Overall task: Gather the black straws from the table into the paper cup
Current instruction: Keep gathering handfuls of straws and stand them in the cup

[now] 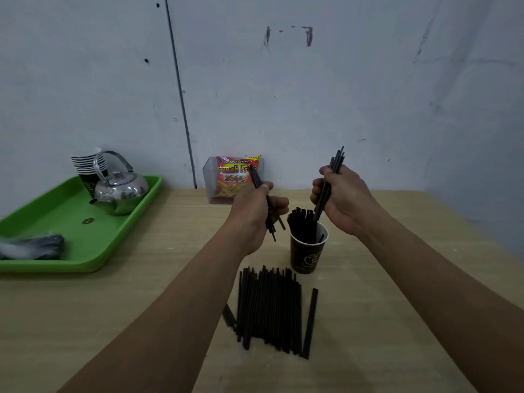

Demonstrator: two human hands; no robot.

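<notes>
Cup mouth (309, 234) half blocked by standing straws (300, 222); counter (141, 307) left bare at lower left; tray (85, 251) crowds left edge.

"Kentang Goreng", "French Fries" and "2000" on the snack packet (237, 177); cup (306, 252) print unreadable

we see a dim, flat-lit room with a cool bluish cast on the wall (340, 95). light seems soft and diffuse from above; shadows under the forearms on the desk (113, 321) are faint and blurred. the kettle (122, 191) carries small bright reflections, the only real glare. wide-angle distortion bends the wall seam and stretches the arms toward the lower corners. the picture is soft and somewhat smeared overall, worst at the left edge, where a grey bundle (31, 246) on the tray (71, 211) blurs.
</notes>
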